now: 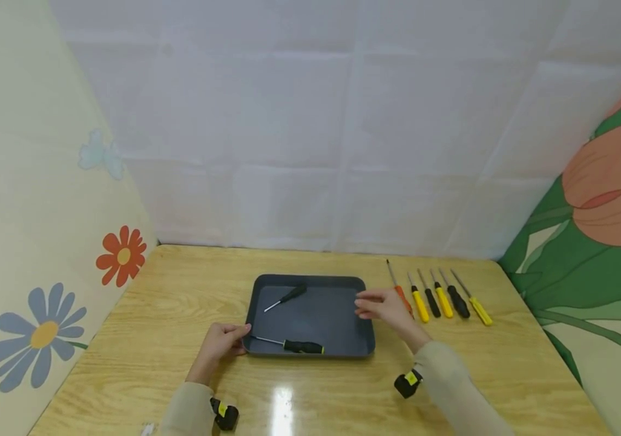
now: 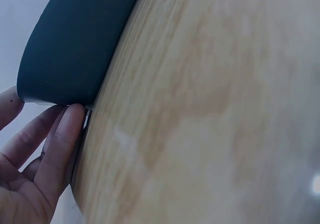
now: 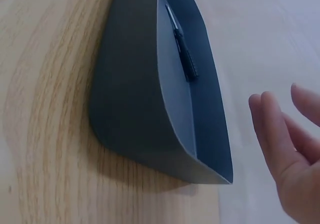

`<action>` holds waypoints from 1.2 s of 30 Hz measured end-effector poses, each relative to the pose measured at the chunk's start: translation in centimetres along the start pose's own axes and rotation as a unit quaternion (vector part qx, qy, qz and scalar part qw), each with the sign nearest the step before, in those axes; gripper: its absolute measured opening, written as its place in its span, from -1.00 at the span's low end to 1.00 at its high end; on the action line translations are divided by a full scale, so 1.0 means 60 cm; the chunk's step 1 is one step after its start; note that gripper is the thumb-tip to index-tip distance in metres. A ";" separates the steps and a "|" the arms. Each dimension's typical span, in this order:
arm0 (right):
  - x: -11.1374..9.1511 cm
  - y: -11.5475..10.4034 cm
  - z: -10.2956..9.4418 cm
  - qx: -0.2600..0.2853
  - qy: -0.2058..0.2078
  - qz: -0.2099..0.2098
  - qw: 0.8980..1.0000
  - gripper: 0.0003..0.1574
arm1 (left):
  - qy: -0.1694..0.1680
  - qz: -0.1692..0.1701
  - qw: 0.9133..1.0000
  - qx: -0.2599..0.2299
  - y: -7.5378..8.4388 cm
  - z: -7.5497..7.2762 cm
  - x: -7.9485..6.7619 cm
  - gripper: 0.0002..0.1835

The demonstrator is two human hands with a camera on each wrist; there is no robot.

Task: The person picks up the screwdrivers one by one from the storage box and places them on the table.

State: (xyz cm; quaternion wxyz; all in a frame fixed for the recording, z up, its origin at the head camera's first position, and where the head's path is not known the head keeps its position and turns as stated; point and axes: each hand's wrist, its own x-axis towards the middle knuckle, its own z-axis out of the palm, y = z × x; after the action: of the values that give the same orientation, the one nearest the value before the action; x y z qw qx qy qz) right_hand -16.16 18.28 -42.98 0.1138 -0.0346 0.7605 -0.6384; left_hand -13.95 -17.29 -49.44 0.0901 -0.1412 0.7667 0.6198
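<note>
A dark grey rectangular tray (image 1: 338, 321) lies on the wooden table. At its near left corner my left hand (image 1: 220, 340) holds the rim, thumb on top; in the left wrist view the fingers (image 2: 70, 124) press against the outer wall. Inside the tray are two screwdrivers: a small black-handled one (image 1: 293, 293) toward the back and a black-and-yellow one (image 1: 303, 347) along the front wall. My right hand (image 1: 381, 307) hovers over the tray's right edge, fingers relaxed and holding nothing. The right wrist view shows this hand (image 3: 290, 149) apart from the tray wall.
Right of the tray several screwdrivers lie in a row, from an orange-handled one (image 1: 403, 300), partly behind my right hand, to a yellow one (image 1: 480, 311) at the far right. A white cloth (image 1: 289, 151) hangs behind the table (image 1: 190, 284), with flowered panels at both sides.
</note>
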 end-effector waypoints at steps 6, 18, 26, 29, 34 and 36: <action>0.008 -0.001 0.011 0.031 -0.018 0.021 0.999 -0.51 | 0.000 -0.005 1.000 0.005 0.003 0.000 0.002 -0.76; 0.016 -0.002 0.030 0.040 -0.055 0.040 0.997 -0.46 | -0.007 -0.004 1.000 0.015 0.004 -0.003 0.000 -0.73; 0.019 -0.004 0.045 0.052 -0.074 0.053 0.995 -0.52 | -0.011 -0.004 1.000 0.021 0.004 -0.005 -0.001 -0.72; 0.021 -0.004 0.049 0.052 -0.075 0.068 0.993 -0.53 | -0.010 -0.005 1.000 0.019 0.005 -0.005 -0.002 -0.72; 0.024 -0.004 0.055 0.054 -0.087 0.081 0.991 -0.53 | -0.009 -0.006 1.000 0.005 0.006 -0.003 -0.002 -0.73; 0.025 -0.003 0.057 0.057 -0.090 0.082 0.991 -0.53 | -0.010 -0.005 1.000 -0.002 0.006 -0.002 -0.002 -0.73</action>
State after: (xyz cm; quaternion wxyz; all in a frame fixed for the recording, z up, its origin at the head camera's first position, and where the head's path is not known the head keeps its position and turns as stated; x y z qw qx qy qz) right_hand -16.89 14.63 -43.58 0.2360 -0.0229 0.7095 -0.6636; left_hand -13.95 -17.32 -49.04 0.1006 -0.1385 0.7636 0.6226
